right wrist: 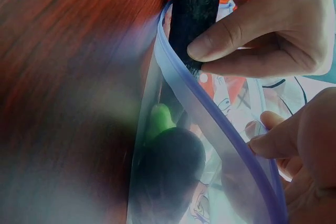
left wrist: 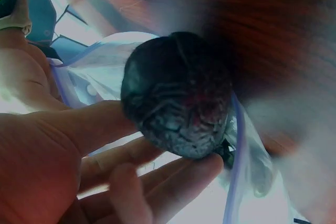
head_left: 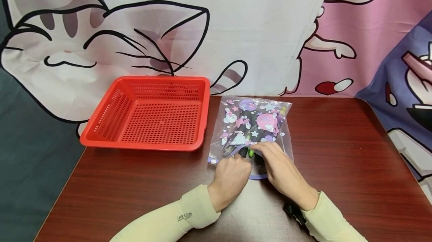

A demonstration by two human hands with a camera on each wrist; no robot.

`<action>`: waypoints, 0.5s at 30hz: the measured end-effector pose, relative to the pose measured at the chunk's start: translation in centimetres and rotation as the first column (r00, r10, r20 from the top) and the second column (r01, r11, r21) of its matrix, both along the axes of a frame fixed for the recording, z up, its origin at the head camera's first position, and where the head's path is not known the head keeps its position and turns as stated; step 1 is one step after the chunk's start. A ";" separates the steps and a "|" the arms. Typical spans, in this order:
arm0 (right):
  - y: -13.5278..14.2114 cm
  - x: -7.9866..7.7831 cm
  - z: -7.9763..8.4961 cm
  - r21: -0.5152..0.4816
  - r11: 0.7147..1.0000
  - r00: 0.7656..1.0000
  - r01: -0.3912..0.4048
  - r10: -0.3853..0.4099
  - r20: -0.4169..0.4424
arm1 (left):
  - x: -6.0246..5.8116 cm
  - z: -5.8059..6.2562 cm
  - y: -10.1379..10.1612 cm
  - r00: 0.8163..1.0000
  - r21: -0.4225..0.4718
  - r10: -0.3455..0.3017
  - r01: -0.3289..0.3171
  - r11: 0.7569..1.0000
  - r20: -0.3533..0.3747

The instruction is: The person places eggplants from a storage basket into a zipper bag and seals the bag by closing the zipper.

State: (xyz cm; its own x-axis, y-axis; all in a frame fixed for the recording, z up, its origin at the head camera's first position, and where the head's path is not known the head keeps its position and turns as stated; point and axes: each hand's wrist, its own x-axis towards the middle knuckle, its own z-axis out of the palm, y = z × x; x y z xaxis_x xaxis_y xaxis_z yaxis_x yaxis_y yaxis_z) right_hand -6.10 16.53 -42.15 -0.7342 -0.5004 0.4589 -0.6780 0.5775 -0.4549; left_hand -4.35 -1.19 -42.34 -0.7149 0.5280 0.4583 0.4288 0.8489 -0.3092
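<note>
A clear zip bag [head_left: 268, 108] with purple edging and printed cartoon figures lies on the table, its mouth towards the person. At the mouth, the left hand [head_left: 233, 176] pinches a long, thick black object [right wrist: 194, 9] between thumb and fingers. Its rounded, wrinkled end [left wrist: 176, 95] fills the left wrist view; its kind is unclear. The right hand [head_left: 281, 170] pinches the bag's purple edge [right wrist: 210, 108] and holds the mouth apart. Inside the bag, a dark, smooth rounded thing [right wrist: 170, 174] lies against a bright green piece [right wrist: 159, 120].
A red perforated plastic basket [head_left: 141, 145] stands to the left of the bag, with nothing in it. The dark reddish wooden table [head_left: 344, 152] reaches back to a cartoon-printed cloth [head_left: 270, 28]. A black strapped device [head_left: 293, 212] sits at the right wrist.
</note>
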 end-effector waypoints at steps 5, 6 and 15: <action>0.0 0.0 -0.1 -0.004 1.000 1.000 -0.013 0.013 -0.019 | 0.2 0.1 0.1 1.000 -0.008 0.015 -0.015 1.000 0.009; 0.0 0.0 -0.1 -0.004 1.000 1.000 -0.014 0.014 -0.021 | 0.3 0.1 0.0 1.000 -0.010 0.016 -0.015 1.000 0.011; 0.0 0.0 -0.1 -0.004 1.000 1.000 -0.015 0.015 -0.020 | 1.1 0.9 -0.7 0.986 -0.041 -0.017 0.024 0.999 0.164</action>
State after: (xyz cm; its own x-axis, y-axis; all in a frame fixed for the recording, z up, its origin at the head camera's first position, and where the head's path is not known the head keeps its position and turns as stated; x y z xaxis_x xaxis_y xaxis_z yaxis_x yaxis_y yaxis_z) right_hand -6.13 16.55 -42.24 -0.7174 -0.5095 0.4751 -0.6953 0.5656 -0.4435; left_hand -3.30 -1.84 -41.41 -0.7672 0.5597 0.3133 0.4935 0.8271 -0.2691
